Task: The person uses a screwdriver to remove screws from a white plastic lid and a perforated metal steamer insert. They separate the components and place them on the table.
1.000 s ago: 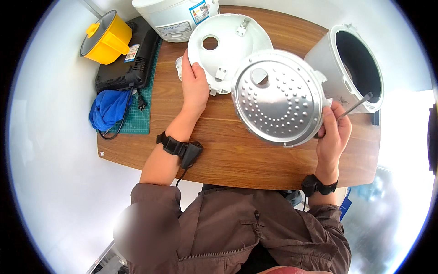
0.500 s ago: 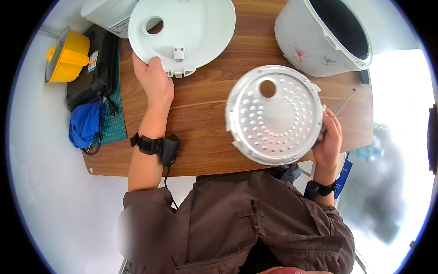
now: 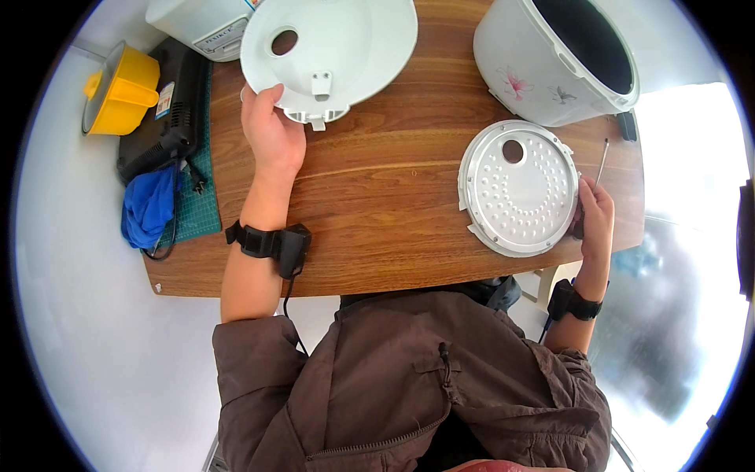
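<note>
My left hand (image 3: 273, 134) grips the near left rim of a white rice cooker lid shell (image 3: 354, 59), thumb on top and the other fingers mostly hidden. The shell has a round hole and a small bracket near its hinge edge. At the right, a round dimpled metal inner lid plate (image 3: 523, 193) lies low over the table, its own hole near the far side. My right hand (image 3: 595, 216) is closed at the plate's right edge, touching it. A screwdriver (image 3: 603, 163) is also in that hand, its thin shaft pointing away and its dark handle partly hidden.
A white rice cooker body (image 3: 543, 67) with a flower print stands far right on the wooden table (image 3: 377, 228). At left are a yellow container (image 3: 126, 90), a black case (image 3: 169, 118), a blue cloth (image 3: 149, 208) and a green cutting mat (image 3: 203, 200). A white container (image 3: 208, 27) stands behind.
My right hand has moved the metal plate right and down toward the table, along with the screwdriver. The lid shell in my left hand has shifted slightly right and away.
</note>
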### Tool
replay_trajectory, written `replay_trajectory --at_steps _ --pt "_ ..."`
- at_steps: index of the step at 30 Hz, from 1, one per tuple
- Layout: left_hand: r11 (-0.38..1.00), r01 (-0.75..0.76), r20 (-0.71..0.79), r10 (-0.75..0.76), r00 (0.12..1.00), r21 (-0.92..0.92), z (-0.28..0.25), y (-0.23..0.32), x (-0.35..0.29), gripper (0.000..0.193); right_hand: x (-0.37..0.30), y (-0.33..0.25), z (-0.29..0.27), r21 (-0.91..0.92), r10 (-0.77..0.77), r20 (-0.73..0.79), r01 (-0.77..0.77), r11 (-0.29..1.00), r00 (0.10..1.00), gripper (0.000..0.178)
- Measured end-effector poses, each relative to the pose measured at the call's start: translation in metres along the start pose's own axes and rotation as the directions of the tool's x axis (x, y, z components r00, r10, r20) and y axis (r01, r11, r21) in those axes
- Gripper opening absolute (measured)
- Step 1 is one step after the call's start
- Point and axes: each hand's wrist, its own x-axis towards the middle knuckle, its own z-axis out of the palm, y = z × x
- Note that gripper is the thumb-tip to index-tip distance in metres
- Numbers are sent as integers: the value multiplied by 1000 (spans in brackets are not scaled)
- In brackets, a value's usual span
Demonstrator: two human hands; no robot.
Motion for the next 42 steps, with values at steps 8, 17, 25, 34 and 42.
replay_trajectory --at_steps 8,17,25,34,42 --pt "997 1 102 -9 995 79 6 -9 -6 48 -3 -22 13 -508 -242 -50 184 841 969 28" --pt "994 30 65 -37 997 104 7 -12 -1 46 -5 -37 5 -567 -365 22 312 763 931 37" --pt "982 83 63 -95 994 171 8 -10 -4 51 30 -35 -26 -672 -385 -67 243 700 921 39" --pt "966 105 88 -129 988 234 10 -6 -1 54 92 -40 -16 -679 -472 12 354 643 882 39" --pt "964 98 136 -135 982 245 14 -4 -6 55 195 -58 5 -650 -564 36 448 614 825 30"
